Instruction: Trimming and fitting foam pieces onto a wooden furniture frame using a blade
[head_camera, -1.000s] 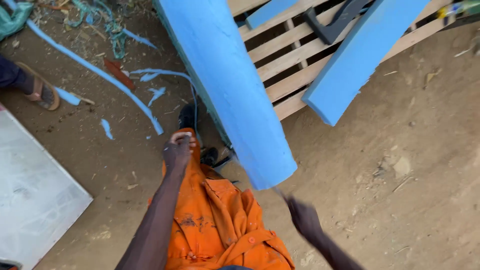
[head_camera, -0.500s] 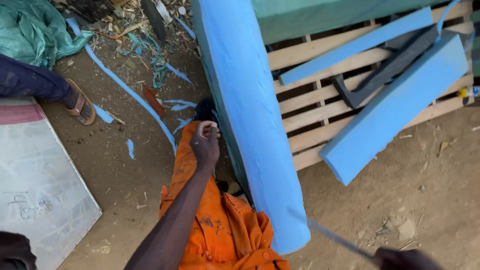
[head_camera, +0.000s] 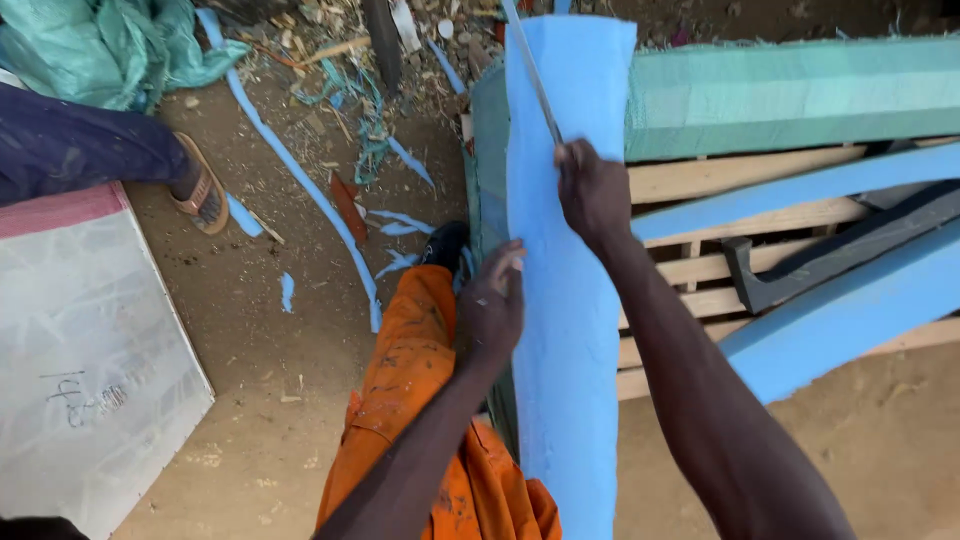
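A long slab of blue foam stands on edge in front of me, running away from my body. My left hand presses against its left face, fingers curled on the edge. My right hand is shut on a long thin metal blade that lies along the top of the foam and points away from me. My orange trouser leg is braced beside the foam.
A wooden pallet on the right carries more blue foam strips, a teal foam block and a dark bracket. Blue offcuts litter the dirt floor. A white board lies left. Another person's sandalled foot is at upper left.
My right hand has swung up from low right and now lays the blade on top of the foam. The view has tilted, and my left hand has stayed against the foam's left side.
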